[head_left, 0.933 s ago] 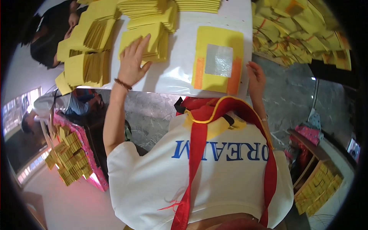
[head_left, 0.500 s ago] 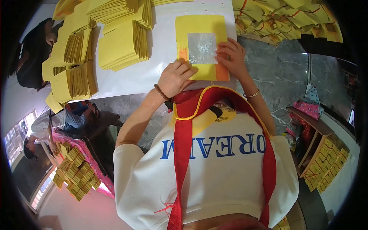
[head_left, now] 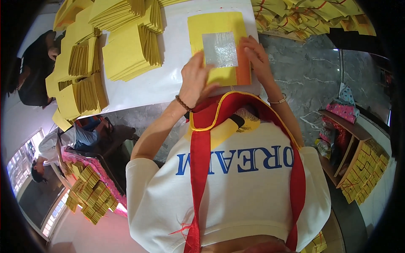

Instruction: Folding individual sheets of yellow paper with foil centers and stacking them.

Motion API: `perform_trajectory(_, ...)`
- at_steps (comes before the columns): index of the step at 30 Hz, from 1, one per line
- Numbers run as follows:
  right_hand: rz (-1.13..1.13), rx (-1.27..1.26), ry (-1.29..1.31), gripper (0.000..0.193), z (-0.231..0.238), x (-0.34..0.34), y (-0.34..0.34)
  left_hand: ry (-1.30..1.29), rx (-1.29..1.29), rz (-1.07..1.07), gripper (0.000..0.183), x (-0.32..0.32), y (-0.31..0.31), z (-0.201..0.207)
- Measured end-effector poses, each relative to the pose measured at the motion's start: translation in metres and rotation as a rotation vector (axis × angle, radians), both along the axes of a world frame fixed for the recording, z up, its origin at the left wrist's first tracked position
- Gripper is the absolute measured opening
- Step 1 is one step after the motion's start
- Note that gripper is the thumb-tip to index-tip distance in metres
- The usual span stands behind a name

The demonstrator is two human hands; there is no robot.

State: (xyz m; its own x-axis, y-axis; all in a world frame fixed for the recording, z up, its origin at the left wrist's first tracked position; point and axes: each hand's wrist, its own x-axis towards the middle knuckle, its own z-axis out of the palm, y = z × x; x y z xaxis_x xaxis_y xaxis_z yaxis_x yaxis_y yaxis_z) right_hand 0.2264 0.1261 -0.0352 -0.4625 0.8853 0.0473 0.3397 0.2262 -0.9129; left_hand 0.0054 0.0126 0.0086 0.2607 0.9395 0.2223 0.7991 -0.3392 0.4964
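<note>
On the white tabletop in front of me lies a stack or sheet of yellow joss paper (head_left: 223, 77), with a shiny silver foil square (head_left: 220, 49) at its middle and orange bands at the sides. My left hand (head_left: 194, 80) is over its lower left edge, fingers slightly blurred, thumb apart from them and nothing visible in its grasp. At the right edge, my right hand (head_left: 258, 59) has its fingers stretched out beside the orange band. How many sheets lie there I cannot tell.
Folded yellow paper bundles (head_left: 128, 55) fan out across the table's left side. More yellow bundles with red ties (head_left: 308, 17) lie at the far right. Two people are at the left, one in dark clothes (head_left: 38, 71). A wooden shelf (head_left: 344, 156) holding bundles stands at the right.
My left hand has lifted and its fingers have swung up from the paper's lower left corner. My right hand has drawn slightly off the foil to the right edge.
</note>
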Motion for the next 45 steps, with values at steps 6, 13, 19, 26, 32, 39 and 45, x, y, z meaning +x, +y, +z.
perform_trajectory(6, -0.234, -0.310, 0.575, 0.047, -0.004, -0.022, -0.017, -0.650, -0.197, 0.370, 0.065, 0.010, 0.019, -0.036)
perform_trajectory(13, -0.198, -0.384, 0.466, 0.055, 0.018, -0.023, -0.010, -1.089, -0.231, 0.517, 0.068, 0.011, 0.024, -0.049)
perform_trajectory(19, -0.244, -0.492, 0.492, 0.061, 0.008, -0.024, -0.005, -1.292, -0.356, 0.441, 0.065, 0.017, 0.031, -0.037)
perform_trajectory(26, -0.298, -0.471, 0.398, 0.059, 0.008, -0.020, -0.001, -1.004, -0.197, 0.473, 0.064, 0.022, 0.034, -0.043)
perform_trajectory(32, -0.134, 0.355, -0.089, 0.042, 0.022, 0.001, 0.000, -0.187, 0.189, 0.386, 0.045, 0.011, 0.029, -0.007)
perform_trajectory(39, 0.100, 0.424, -0.299, 0.027, 0.000, 0.014, 0.007, 0.056, 0.180, -0.209, 0.034, 0.021, 0.013, 0.005)
perform_trajectory(45, 0.092, 0.156, -0.144, 0.054, -0.009, 0.015, 0.015, 0.020, 0.155, -0.207, 0.043, 0.013, 0.017, -0.005)
